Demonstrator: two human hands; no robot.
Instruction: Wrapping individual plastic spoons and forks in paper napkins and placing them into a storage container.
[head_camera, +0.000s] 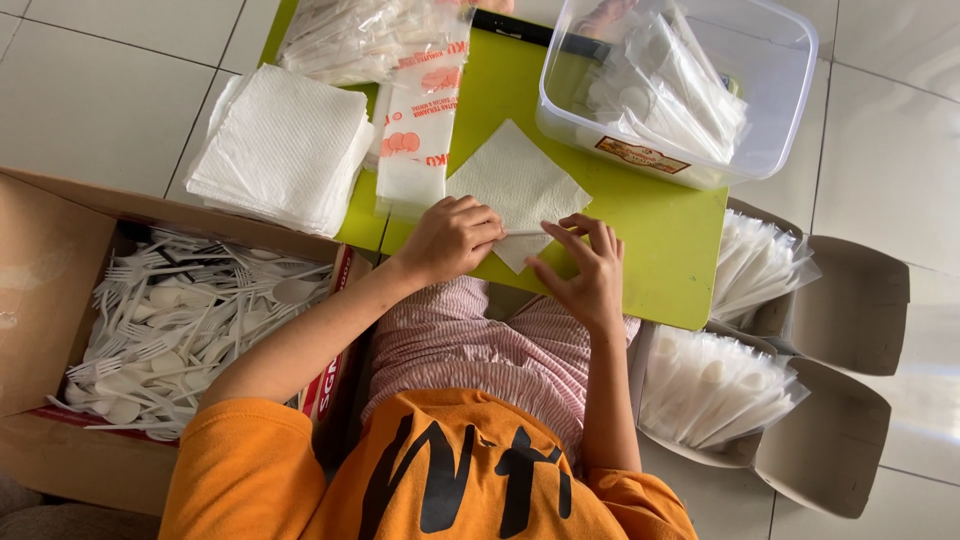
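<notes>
A single white paper napkin (515, 190) lies as a diamond on the green board (650, 250), its near corner folded over a thin white utensil handle. The left hand (450, 238), fingers curled together, presses down on the napkin's fold. The right hand (588, 268), fingers loosely spread, pinches the handle's end at the napkin's 4 o'clock edge. At 10 o'clock sits a stack of napkins (285, 145). At 1 o'clock stands a clear plastic tub (780, 90) of wrapped packets. At 8 o'clock a cardboard box (50, 300) holds loose white cutlery (175, 325).
</notes>
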